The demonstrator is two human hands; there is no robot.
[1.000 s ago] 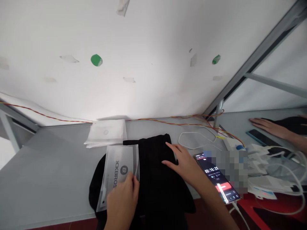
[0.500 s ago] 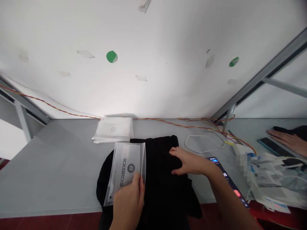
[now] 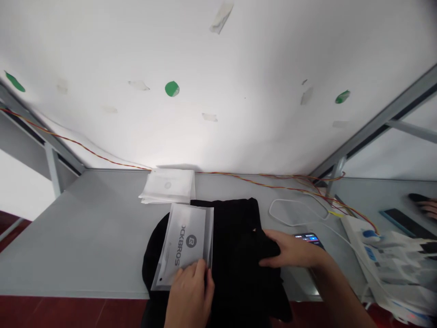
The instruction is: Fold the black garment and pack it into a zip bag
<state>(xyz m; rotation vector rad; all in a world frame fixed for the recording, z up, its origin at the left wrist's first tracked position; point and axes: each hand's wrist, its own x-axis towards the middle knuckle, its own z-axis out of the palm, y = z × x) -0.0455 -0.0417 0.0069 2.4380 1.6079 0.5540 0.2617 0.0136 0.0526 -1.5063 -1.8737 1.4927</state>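
Note:
Black folded fabric (image 3: 235, 269) lies across the front of the grey table, part of it hanging over the edge. On its left side rests a frosted plastic pouch (image 3: 177, 237) with a printed card or sheet inside lettered "OCKBROS". My left hand (image 3: 191, 289) has its fingers curled at the pouch's lower right edge, with the thumb side hidden. My right hand (image 3: 283, 249) pinches a raised fold of the black fabric between thumb and fingers. Behind the pouch, a stack of similar white pouches (image 3: 169, 187) lies near the wall.
A lit phone (image 3: 309, 239) lies under my right forearm. White cable (image 3: 283, 223) loops at the back right, beside a power strip with plugs and plastic wrap (image 3: 385, 259). Another person's hand (image 3: 428, 207) is near a dark phone (image 3: 403, 223). Twisted wires (image 3: 235, 175) run along the wall.
My right hand has gathered the black fabric and lifted a fold of it. My left hand stays at the pouch. The view has shifted slightly, and the other person's hand has moved right.

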